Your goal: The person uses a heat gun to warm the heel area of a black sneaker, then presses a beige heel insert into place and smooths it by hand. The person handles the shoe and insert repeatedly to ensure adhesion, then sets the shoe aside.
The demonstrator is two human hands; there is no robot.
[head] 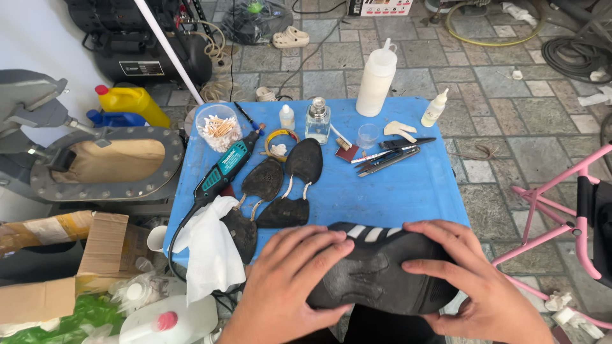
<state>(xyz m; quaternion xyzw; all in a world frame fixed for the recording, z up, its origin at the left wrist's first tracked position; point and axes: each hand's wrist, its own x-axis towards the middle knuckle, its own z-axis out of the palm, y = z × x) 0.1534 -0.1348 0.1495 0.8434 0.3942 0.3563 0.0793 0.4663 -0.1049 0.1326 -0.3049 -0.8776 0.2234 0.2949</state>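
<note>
Left hand [287, 280]: fingers spread flat, pressing black rubber-soled shoe [376, 271], sole up, steadying it.
Right hand [468, 274]: open, cupping shoe's other end at near edge of blue plastic table [395, 191].
Mid: black shoe-tree halves [280, 188], teal rotary tool [223, 172].
Far: white squeeze bottle [375, 79].

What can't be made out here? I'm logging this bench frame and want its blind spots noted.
Head view:
- Black shoe: its near end is covered by the left hand and right hand.
- Shoe trees: one is partly under the white cloth.
- White jug: cut off by the bottom edge.
- Pink frame: runs off the right edge.
</note>
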